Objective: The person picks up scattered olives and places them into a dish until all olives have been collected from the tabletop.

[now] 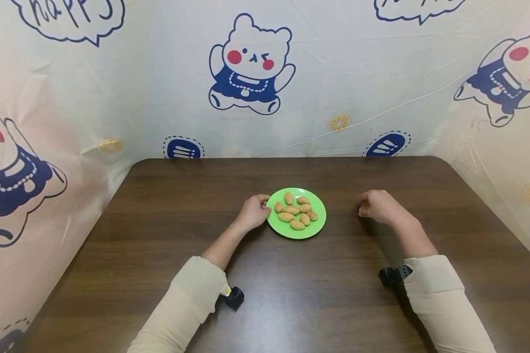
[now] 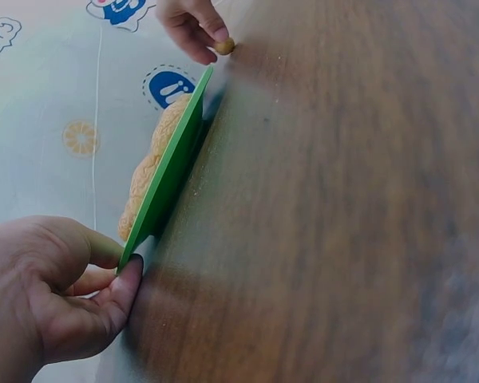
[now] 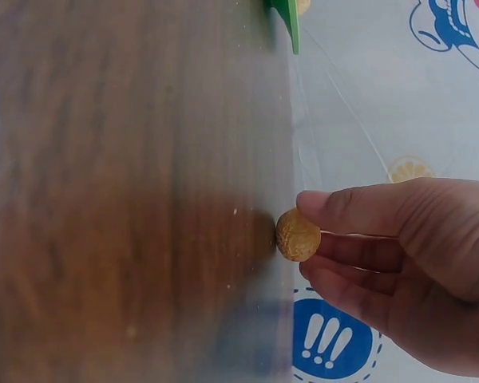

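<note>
A green plate (image 1: 319, 208) bearing several unshelled peanuts (image 1: 291, 210) lies on the table. My left hand (image 1: 252, 213) pinches its left rim between thumb and fingers, as the left wrist view shows, where the plate (image 2: 166, 179) appears edge-on. To the right of the plate, my right hand (image 1: 382, 206) is low over the tabletop. In the right wrist view its thumb and fingertips pinch one peanut (image 3: 298, 234), seen end-on, close against the table surface. That peanut is mostly hidden by the fingers in the head view.
The dark brown wooden table (image 1: 291, 294) has rounded far corners. Behind and beside it hangs a pale sheet (image 1: 159, 88) printed with cartoon bears. Small black devices (image 1: 235, 298) sit at both wrists, by the cream sleeves (image 1: 181, 309).
</note>
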Available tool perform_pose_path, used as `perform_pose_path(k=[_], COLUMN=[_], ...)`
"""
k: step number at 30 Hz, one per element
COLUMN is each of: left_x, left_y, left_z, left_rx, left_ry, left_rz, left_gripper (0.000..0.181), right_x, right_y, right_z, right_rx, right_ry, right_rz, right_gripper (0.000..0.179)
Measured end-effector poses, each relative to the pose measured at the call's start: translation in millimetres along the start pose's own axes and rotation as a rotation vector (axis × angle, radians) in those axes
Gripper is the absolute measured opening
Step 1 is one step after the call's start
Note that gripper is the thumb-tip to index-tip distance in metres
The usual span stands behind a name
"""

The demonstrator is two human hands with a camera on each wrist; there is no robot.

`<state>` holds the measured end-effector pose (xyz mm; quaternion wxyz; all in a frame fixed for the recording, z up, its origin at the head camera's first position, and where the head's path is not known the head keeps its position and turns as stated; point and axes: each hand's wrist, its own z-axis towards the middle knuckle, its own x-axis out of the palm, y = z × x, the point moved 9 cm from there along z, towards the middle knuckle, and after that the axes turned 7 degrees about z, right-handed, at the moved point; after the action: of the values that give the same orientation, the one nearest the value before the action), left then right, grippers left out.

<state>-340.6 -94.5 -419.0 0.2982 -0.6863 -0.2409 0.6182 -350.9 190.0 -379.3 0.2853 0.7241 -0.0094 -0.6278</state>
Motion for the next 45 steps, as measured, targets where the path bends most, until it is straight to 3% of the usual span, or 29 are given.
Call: perform_pose_path(k=[9, 20, 45], left_x=[0.4, 1.6, 2.2], left_y=[0.7, 1.6, 2.4], left_z=[-0.4, 1.1, 1.1], left_rx=[-0.011, -0.011, -0.015], left_ry=[0.006, 0.005, 0.007], left_rz=[-0.008, -0.005, -0.001], left_gripper=[0.038, 0.038, 0.038], right_x=[1.9, 2.7, 6.0], right_y=[-4.2, -2.6, 35.6], right_z=[-0.2, -0.4, 12.7], right_rx=[0.029, 0.007, -0.145], right_ry=[0.014, 0.002, -0.085], right_rz=[-0.001, -0.006, -0.014], right_gripper=[0.015, 0.008, 0.012])
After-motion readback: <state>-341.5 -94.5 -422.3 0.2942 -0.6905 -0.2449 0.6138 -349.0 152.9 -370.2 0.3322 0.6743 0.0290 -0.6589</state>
